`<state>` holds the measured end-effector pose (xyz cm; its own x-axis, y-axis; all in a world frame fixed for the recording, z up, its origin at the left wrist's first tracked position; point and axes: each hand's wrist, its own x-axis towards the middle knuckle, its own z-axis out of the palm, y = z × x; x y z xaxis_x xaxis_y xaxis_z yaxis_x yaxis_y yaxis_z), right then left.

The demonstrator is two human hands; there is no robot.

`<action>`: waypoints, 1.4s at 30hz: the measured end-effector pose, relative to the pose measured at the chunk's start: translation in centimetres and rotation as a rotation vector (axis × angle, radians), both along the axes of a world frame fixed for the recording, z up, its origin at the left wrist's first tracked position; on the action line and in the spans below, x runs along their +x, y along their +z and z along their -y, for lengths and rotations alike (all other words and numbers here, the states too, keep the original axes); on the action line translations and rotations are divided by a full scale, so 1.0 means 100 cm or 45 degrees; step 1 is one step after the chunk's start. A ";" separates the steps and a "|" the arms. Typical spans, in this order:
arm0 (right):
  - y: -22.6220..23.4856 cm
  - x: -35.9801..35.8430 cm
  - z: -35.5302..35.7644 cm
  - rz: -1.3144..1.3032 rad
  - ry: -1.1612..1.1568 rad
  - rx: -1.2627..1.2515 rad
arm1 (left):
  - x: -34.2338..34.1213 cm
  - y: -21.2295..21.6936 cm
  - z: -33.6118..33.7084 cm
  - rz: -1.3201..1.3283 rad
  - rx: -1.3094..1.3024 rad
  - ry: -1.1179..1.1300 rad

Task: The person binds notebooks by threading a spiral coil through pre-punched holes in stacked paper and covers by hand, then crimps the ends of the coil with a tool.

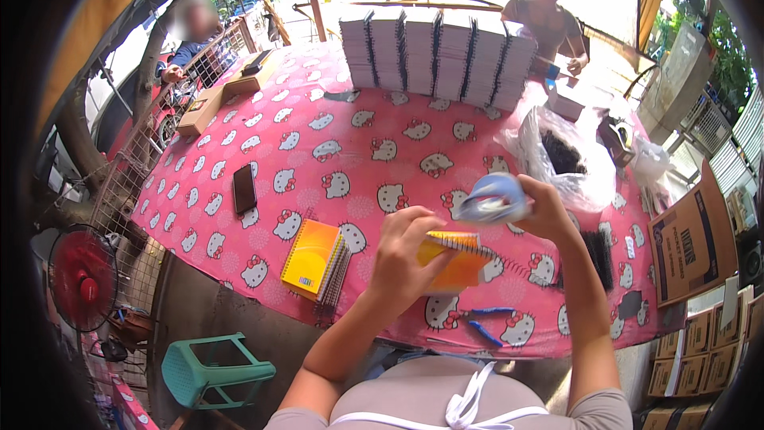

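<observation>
My left hand (pixel 404 253) is closed on a yellow-orange notebook (pixel 458 271), its thumb and fingers along the bound edge. A dark spiral coil (pixel 509 264) runs along that edge and sticks out past it to the right. My right hand (pixel 545 209) grips a rounded light-blue and whitish object (pixel 495 201), smeared by motion, just above and right of the notebook; its kind does not show. Left of my left hand lies a stack of yellow spiral notebooks (pixel 314 259). Blue-handled pliers (pixel 489 326) rest near the table's front edge.
A pink patterned cloth covers the table (pixel 318 175). Tall stacks of bound books (pixel 434 52) stand at the back. A phone (pixel 245 189) lies left, a plastic bag of black coils (pixel 561 151) right, with more coils (pixel 597 259) nearer. Two people sit beyond the table. A green stool (pixel 215 362) stands front left.
</observation>
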<state>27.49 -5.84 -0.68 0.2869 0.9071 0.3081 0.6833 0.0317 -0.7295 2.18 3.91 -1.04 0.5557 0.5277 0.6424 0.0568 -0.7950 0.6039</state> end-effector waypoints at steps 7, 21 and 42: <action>-0.002 -0.012 -0.016 -0.124 0.151 -0.005 | -0.019 -0.031 -0.003 0.275 -0.774 -0.124; -0.065 0.005 -0.012 0.698 -0.567 -0.612 | -0.031 -0.043 -0.013 0.515 -1.077 -0.267; 0.072 -0.152 -0.016 0.805 0.238 -0.549 | -0.027 -0.057 -0.012 0.593 -1.104 -0.389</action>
